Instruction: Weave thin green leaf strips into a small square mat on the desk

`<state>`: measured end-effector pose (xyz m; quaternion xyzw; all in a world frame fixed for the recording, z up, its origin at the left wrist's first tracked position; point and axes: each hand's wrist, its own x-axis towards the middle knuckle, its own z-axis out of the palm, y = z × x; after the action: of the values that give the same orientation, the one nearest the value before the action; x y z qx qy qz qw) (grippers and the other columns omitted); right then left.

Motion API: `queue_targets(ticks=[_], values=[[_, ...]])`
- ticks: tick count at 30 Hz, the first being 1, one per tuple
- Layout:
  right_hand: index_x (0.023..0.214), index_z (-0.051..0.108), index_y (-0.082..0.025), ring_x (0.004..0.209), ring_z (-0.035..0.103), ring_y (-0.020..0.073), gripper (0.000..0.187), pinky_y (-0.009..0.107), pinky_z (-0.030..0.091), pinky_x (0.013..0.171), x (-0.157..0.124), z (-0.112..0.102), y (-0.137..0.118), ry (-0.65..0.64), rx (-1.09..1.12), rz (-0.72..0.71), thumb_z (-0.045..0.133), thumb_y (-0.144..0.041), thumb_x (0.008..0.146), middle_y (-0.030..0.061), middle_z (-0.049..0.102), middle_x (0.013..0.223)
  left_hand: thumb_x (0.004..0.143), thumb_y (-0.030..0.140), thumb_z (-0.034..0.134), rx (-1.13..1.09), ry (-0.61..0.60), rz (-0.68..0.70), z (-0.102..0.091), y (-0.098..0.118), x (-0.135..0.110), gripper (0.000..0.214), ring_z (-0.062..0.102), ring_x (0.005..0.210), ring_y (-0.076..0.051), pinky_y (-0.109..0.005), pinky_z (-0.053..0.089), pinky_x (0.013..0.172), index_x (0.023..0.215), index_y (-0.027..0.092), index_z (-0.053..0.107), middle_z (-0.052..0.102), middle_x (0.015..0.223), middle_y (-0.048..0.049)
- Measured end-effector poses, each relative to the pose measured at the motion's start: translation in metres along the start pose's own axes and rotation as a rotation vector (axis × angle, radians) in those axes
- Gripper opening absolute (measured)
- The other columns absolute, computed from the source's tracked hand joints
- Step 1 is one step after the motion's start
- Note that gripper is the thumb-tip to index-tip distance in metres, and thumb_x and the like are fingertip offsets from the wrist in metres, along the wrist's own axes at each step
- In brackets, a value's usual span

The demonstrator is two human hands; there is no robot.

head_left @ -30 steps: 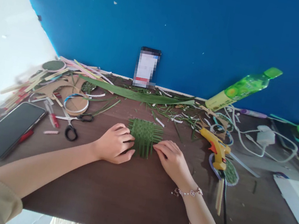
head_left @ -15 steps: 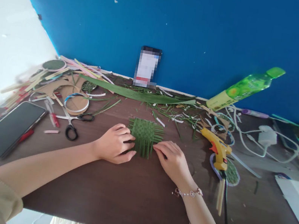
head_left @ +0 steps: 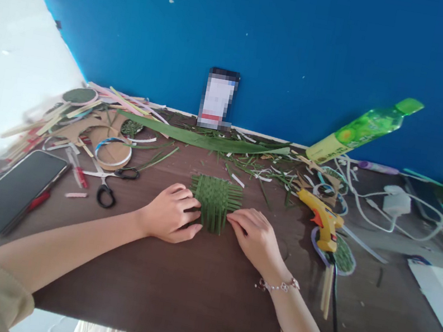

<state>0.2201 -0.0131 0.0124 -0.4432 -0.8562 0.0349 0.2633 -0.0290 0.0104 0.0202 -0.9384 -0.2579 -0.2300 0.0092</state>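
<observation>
A small woven leaf mat (head_left: 215,198) of green strips lies flat on the brown table, its loose strip ends sticking out at the sides and toward me. At its left edge, my left hand (head_left: 173,212) is curled with the fingertips on the strip ends; the thumb rests lower, close to the mat. My right hand (head_left: 255,234) pinches at the lower right edge, thumb and index together on the end of a strip. The exact grip under the fingers is partly hidden.
Scissors (head_left: 106,192) and a phone (head_left: 13,190) lie left. A long leaf (head_left: 200,139) and scraps run along the back, below a propped phone (head_left: 218,97). Right are a yellow glue gun (head_left: 323,220), a leaning green bottle (head_left: 363,130) and a white charger (head_left: 396,202).
</observation>
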Motion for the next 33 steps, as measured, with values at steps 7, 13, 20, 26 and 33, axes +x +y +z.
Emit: queue_targets(ticks=[7, 13, 20, 26, 33], values=[[0.088, 0.067, -0.021, 0.077, 0.061, 0.0175, 0.019, 0.033, 0.047, 0.071, -0.001, 0.0, 0.0, -0.008, 0.001, 0.008, 0.049, -0.018, 0.09, 0.0047, 0.069, 0.083, 0.087, 0.038, 0.047, 0.029, -0.013, 0.031, 0.002, 0.001, 0.0, 0.032, 0.055, 0.087, -0.022, -0.04, 0.037, 0.085, 0.091, 0.015, 0.069, 0.067, 0.092, -0.008], [0.087, 0.066, -0.021, 0.076, 0.061, 0.017, 0.018, 0.033, 0.046, 0.071, -0.002, 0.002, -0.001, -0.016, 0.0, -0.002, 0.049, -0.017, 0.09, 0.0042, 0.07, 0.084, 0.081, 0.036, 0.05, 0.029, 0.036, 0.02, 0.0, 0.0, -0.002, 0.025, 0.053, 0.082, -0.021, -0.038, 0.038, 0.083, 0.083, 0.016, 0.064, 0.064, 0.084, -0.0071], [0.086, 0.067, -0.021, 0.078, 0.061, 0.0173, 0.014, 0.033, 0.044, 0.071, 0.0, -0.011, 0.001, -0.016, -0.009, 0.019, 0.053, -0.02, 0.087, 0.0045, 0.069, 0.086, 0.071, 0.044, 0.055, 0.017, -0.107, 0.023, -0.007, -0.009, 0.0, 0.032, 0.049, 0.085, -0.025, -0.041, 0.037, 0.081, 0.085, 0.016, 0.054, 0.057, 0.09, -0.0102], [0.086, 0.065, -0.02, 0.077, 0.059, 0.0168, 0.017, 0.032, 0.041, 0.07, -0.005, -0.011, 0.007, -0.057, -0.07, -0.004, 0.049, -0.018, 0.09, 0.0043, 0.069, 0.085, 0.077, 0.038, 0.054, 0.028, 0.019, 0.092, -0.008, -0.01, -0.001, 0.023, 0.05, 0.075, -0.02, -0.036, 0.038, 0.074, 0.085, 0.017, 0.056, 0.058, 0.077, -0.0053], [0.089, 0.064, -0.02, 0.077, 0.058, 0.0164, 0.018, 0.032, 0.04, 0.07, -0.004, -0.007, 0.004, -0.068, -0.1, -0.041, 0.046, -0.017, 0.092, 0.0049, 0.068, 0.086, 0.08, 0.026, 0.054, 0.07, 0.156, 0.16, -0.004, -0.01, -0.003, 0.014, 0.048, 0.066, -0.016, -0.032, 0.039, 0.067, 0.067, 0.02, 0.057, 0.056, 0.063, -0.0003]])
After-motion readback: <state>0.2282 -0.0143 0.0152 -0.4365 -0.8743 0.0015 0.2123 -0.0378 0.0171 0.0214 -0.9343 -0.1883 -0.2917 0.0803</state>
